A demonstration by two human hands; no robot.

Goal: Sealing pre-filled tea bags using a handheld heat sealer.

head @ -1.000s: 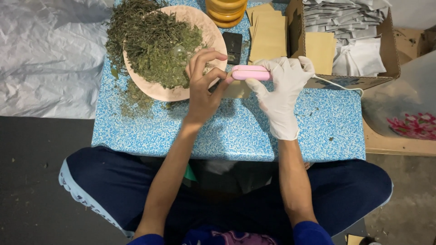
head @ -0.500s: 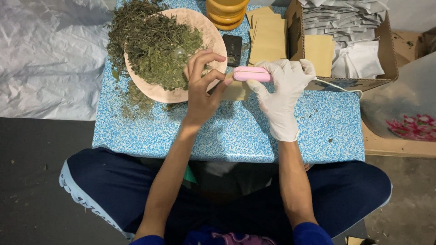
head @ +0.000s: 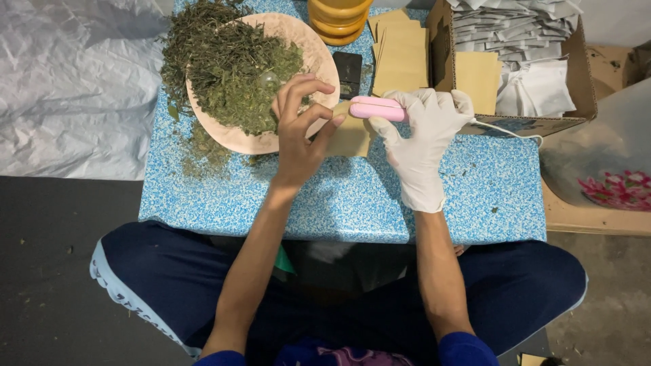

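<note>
On the left of the blue speckled table [head: 224, 196], a pink plate [head: 319, 57] holds a heap of dried green leaves [head: 230, 61], some spilled over its edge, so plenty seems left to pack. At the middle, the bare left hand [head: 298, 129] pinches a small tan paper pouch [head: 349, 135] by its edge, while the gloved right hand [head: 424, 135] is clamped round a pink handheld sealer [head: 376, 108] set at the pouch top, so sealing looks under way. Further right, flat tan pouches [head: 400, 51] wait, and a cardboard box [head: 576, 81] holds many pale packets [head: 515, 24].
</note>
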